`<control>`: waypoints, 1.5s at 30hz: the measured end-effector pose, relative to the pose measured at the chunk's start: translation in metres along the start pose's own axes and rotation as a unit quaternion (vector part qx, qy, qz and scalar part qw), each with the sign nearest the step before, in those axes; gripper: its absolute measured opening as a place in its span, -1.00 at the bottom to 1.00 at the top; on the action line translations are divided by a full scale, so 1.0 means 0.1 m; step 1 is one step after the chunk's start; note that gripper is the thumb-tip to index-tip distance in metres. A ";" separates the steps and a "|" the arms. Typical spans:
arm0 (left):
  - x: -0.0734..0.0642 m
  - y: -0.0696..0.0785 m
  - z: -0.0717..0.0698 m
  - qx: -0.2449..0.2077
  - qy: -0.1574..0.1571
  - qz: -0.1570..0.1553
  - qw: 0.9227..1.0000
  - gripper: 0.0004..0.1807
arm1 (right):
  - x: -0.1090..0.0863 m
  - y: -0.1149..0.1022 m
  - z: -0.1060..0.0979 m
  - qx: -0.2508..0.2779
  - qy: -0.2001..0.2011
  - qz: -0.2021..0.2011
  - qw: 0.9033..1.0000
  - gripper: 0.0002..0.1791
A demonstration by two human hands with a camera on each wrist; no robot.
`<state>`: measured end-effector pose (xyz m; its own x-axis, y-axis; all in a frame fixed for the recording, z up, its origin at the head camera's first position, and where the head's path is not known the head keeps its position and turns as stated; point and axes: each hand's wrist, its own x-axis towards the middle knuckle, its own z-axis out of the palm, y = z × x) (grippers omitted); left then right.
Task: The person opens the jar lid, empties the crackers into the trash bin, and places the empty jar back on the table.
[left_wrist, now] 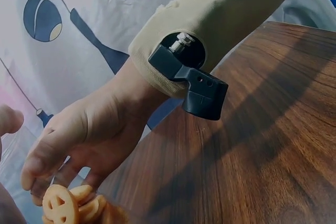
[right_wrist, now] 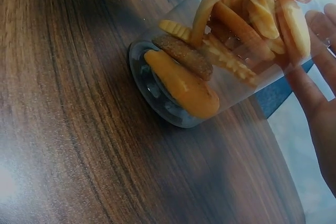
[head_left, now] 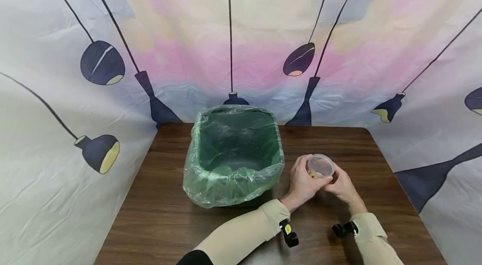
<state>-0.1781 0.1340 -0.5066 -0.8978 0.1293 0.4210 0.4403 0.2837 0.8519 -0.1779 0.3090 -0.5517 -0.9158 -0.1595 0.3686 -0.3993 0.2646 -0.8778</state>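
Note:
Both hands hold a clear round plastic container (head_left: pixel 321 165) above the right half of the table. My left hand (head_left: pixel 304 181) grips it from the left, thumb across its near side. From the other side my right hand (head_left: pixel 343 186) holds it, fingers partly hidden behind the wall. Through the clear side in the right wrist view show crinkle-cut fries (right_wrist: pixel 231 59), an orange, nugget-like piece (right_wrist: pixel 184 85) and a browner one beside it near the dark round end (right_wrist: pixel 157 95). A smiley-face potato piece (left_wrist: pixel 60 205) appears at the bottom of the left wrist view.
A bin lined with a green translucent bag (head_left: pixel 233 189) stands left of the hands, its mouth facing up. The dark wood table (head_left: pixel 158 210) ends at a printed cloth (head_left: pixel 260 26) behind. Black camera mounts (head_left: pixel 289 233) sit on both wrists.

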 end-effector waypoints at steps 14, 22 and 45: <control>-0.01 0.00 0.00 0.000 -0.017 -0.007 1.000 -0.22 | 0.00 -0.01 -0.01 -0.001 0.004 0.000 1.000 -0.19; -0.01 0.00 -0.01 0.009 -0.025 0.012 1.000 -0.15 | 0.03 -0.32 0.03 -0.025 0.007 -0.003 1.000 -0.27; 0.13 -0.09 -0.22 0.016 -0.128 0.002 0.992 -0.08 | 0.00 -0.02 0.01 0.018 -0.005 0.020 1.000 -0.21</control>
<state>-0.1937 0.1122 -0.5016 -0.8705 0.3666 0.3284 0.4478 0.3128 0.8376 -0.1770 0.3076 -0.5504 -0.9301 -0.1600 0.3306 -0.3613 0.2360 -0.9021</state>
